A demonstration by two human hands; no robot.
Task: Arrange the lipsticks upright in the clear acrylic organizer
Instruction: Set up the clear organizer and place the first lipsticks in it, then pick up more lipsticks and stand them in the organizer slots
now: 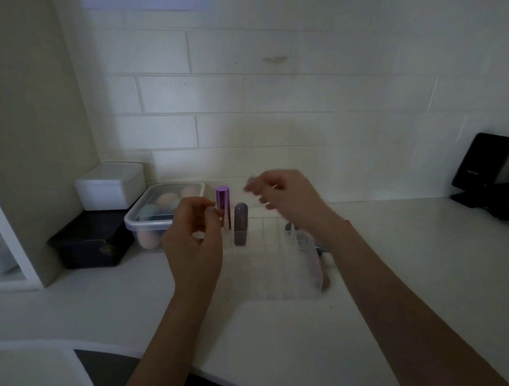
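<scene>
Purple lipstick (224,209) stands upright in the organizer (274,252), touching the left hand (194,239)'s curled fingers (210,211); right hand (288,194) hovers blurred, grip unclear.

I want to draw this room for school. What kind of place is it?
Probably a bathroom or vanity corner at home. A pale countertop meets a white tiled wall, a clear lidded plastic tub of makeup sponges sits there, and a shiny purple lipstick tube stands upright.
</scene>
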